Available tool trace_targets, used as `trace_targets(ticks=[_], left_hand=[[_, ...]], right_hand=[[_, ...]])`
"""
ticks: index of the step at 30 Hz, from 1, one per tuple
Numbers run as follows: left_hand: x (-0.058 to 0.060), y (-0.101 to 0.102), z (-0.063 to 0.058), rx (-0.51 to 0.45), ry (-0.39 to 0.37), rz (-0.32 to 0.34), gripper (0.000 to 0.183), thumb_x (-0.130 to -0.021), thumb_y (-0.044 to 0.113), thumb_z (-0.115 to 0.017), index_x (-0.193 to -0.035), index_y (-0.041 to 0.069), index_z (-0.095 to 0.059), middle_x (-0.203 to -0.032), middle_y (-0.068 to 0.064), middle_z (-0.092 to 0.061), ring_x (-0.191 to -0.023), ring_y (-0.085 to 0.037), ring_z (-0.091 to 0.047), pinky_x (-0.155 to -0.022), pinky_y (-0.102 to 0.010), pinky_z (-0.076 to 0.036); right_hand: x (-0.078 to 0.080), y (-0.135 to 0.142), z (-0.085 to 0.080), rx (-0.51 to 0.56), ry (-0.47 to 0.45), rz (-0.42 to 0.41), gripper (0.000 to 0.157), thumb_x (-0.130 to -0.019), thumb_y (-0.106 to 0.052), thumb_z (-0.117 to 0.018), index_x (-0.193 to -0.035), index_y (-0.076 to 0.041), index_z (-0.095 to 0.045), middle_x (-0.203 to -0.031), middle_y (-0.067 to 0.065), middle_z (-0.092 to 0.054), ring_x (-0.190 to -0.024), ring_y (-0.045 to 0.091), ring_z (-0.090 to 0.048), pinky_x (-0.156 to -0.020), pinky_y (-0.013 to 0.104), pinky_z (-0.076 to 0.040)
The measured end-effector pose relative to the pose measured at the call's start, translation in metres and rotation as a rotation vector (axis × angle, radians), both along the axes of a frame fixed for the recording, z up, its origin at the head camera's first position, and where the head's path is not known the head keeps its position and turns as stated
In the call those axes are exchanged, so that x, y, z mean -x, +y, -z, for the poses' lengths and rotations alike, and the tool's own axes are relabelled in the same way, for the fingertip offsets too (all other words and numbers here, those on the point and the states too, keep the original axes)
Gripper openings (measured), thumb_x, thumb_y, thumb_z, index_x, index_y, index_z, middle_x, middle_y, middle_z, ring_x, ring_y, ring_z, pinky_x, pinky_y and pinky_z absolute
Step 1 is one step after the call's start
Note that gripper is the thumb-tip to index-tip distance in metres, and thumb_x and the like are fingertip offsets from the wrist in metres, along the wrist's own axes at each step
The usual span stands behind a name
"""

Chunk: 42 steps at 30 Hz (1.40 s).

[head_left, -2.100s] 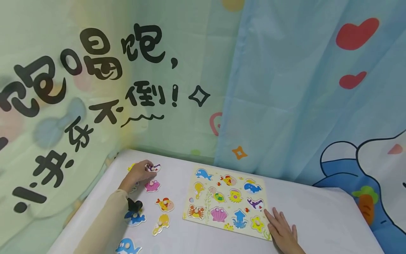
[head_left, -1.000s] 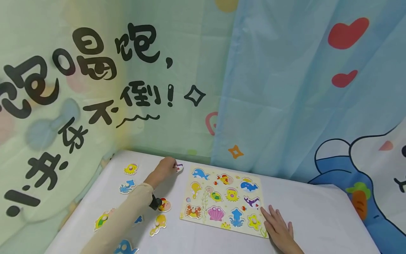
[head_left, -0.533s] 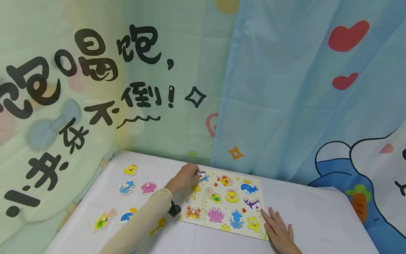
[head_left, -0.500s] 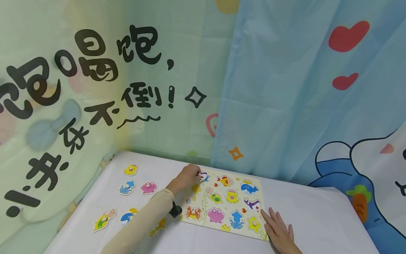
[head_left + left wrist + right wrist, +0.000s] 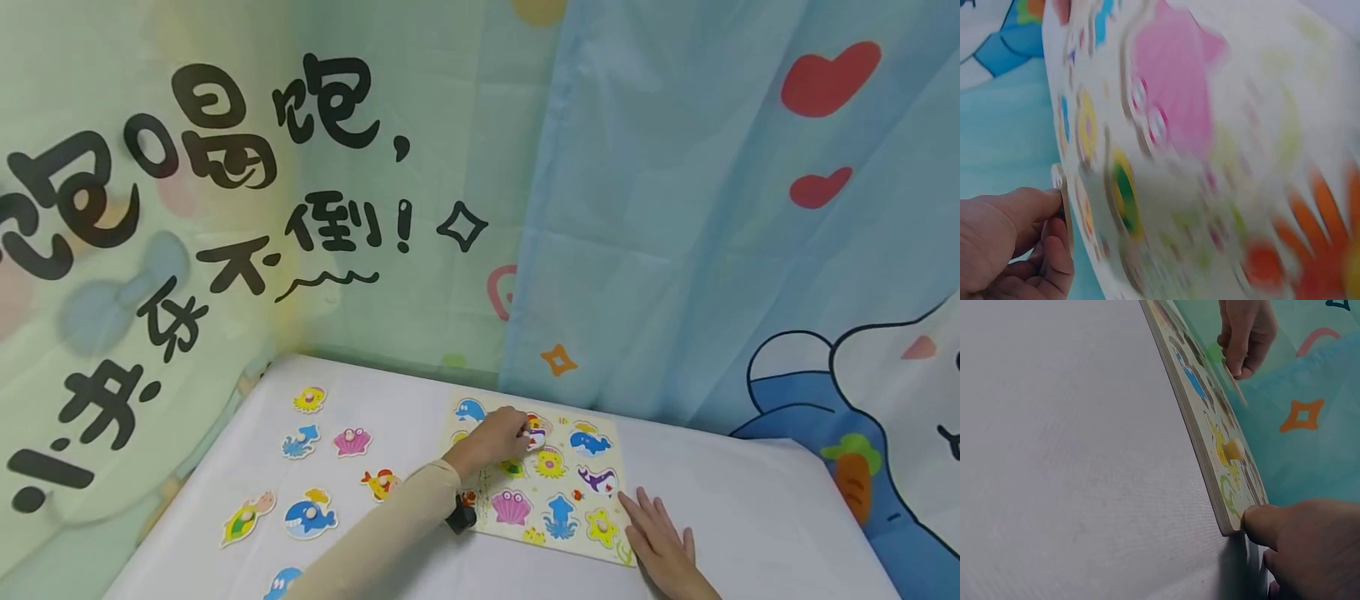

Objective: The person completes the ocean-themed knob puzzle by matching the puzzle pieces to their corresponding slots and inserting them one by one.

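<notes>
My left hand (image 5: 491,440) pinches a purple-and-white whale puzzle piece (image 5: 537,435) by its knob, over the upper middle of a cream sea-animal puzzle board (image 5: 577,546). In the right wrist view, the thin piece (image 5: 1235,384) hangs above the board, apart from it. My right hand (image 5: 663,546) lies with extended fingers at the board's lower right edge, its thumb touching the corner in the right wrist view. A knobbed starfish piece (image 5: 602,527) sits in the board. A crab piece (image 5: 1310,250) is also there, blurred in the left wrist view. My left forearm hides part of the board.
Loose knobbed pieces lie left on the white table: an octopus (image 5: 308,399), a squid (image 5: 301,442), a pink shell (image 5: 352,442), a turtle (image 5: 247,518), a blue whale (image 5: 310,516), a partly hidden fish (image 5: 380,483) and a dolphin (image 5: 282,582). Printed curtains stand behind.
My left hand has picked up the purple whale piece from the table's far left and carried it right, over the board. My right hand has stayed at the board's edge.
</notes>
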<state>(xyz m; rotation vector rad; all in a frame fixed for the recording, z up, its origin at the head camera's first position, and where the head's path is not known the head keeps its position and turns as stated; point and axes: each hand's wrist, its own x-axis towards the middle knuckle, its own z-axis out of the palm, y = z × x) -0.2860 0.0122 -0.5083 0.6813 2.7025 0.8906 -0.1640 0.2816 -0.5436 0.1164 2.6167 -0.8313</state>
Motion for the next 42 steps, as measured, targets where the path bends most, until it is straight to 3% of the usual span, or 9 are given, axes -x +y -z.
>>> trace_targets(ticks=[8,11,18,22,28,35,42], left_hand=[[-0.017,0.048,0.005,0.006,0.033,0.094,0.008,-0.092,0.010,-0.062,-0.085,0.012,-0.065,-0.076,0.008,-0.055,-0.068,-0.004,-0.044,-0.064,-0.017,-0.039],[-0.024,0.062,0.004,0.011,-0.008,0.103,0.010,-0.091,0.011,-0.063,-0.082,0.013,-0.063,-0.076,0.007,-0.053,-0.068,-0.004,-0.045,-0.060,-0.016,-0.038],[-0.034,0.087,0.011,0.092,-0.033,0.083,0.007,-0.092,0.018,-0.066,-0.085,0.017,-0.067,-0.072,0.010,-0.055,-0.065,-0.003,-0.049,-0.058,-0.015,-0.039],[-0.037,0.094,0.016,0.078,-0.066,0.052,0.012,-0.092,0.019,-0.066,-0.080,0.016,-0.068,-0.064,0.008,-0.055,-0.059,-0.004,-0.050,-0.053,-0.016,-0.039],[-0.035,0.104,0.023,0.059,-0.057,0.002,0.012,-0.091,0.024,-0.067,-0.081,0.018,-0.069,-0.069,0.010,-0.057,-0.061,-0.003,-0.050,-0.057,-0.017,-0.041],[-0.042,0.112,0.014,0.067,-0.077,-0.055,0.012,-0.088,0.028,-0.071,-0.083,0.018,-0.065,-0.074,0.009,-0.054,-0.067,-0.004,-0.048,-0.061,-0.017,-0.041],[-0.042,0.117,0.018,0.048,-0.104,-0.093,0.012,-0.088,0.027,-0.071,-0.084,0.018,-0.066,-0.075,0.009,-0.054,-0.069,-0.004,-0.048,-0.064,-0.019,-0.041]], right_hand=[[-0.002,0.000,0.000,0.037,-0.019,0.030,0.065,-0.099,-0.044,-0.045,-0.151,-0.010,-0.028,-0.158,0.026,-0.002,-0.145,0.051,0.006,-0.101,0.073,0.021],[-0.001,0.001,0.000,0.041,-0.013,0.030,0.066,-0.098,-0.045,-0.047,-0.150,-0.010,-0.028,-0.158,0.027,-0.001,-0.144,0.051,0.006,-0.101,0.074,0.021],[0.000,0.003,-0.001,0.050,-0.001,0.019,0.063,-0.098,-0.041,-0.048,-0.150,-0.010,-0.028,-0.158,0.027,-0.001,-0.144,0.052,0.007,-0.100,0.074,0.021],[-0.002,0.003,0.001,0.051,0.001,0.014,0.065,-0.098,-0.043,-0.048,-0.150,-0.010,-0.028,-0.159,0.026,-0.003,-0.144,0.052,0.007,-0.100,0.075,0.020],[-0.001,0.004,0.001,0.051,0.001,0.017,0.065,-0.098,-0.041,-0.049,-0.151,-0.010,-0.027,-0.158,0.027,-0.003,-0.144,0.052,0.006,-0.100,0.074,0.020],[-0.001,0.004,-0.001,0.063,0.011,0.010,0.064,-0.099,-0.039,-0.049,-0.151,-0.010,-0.026,-0.158,0.028,-0.001,-0.144,0.052,0.008,-0.099,0.075,0.022],[-0.002,0.005,-0.002,0.067,0.014,0.010,0.061,-0.099,-0.035,-0.049,-0.151,-0.010,-0.028,-0.158,0.027,-0.001,-0.144,0.052,0.008,-0.100,0.075,0.021]])
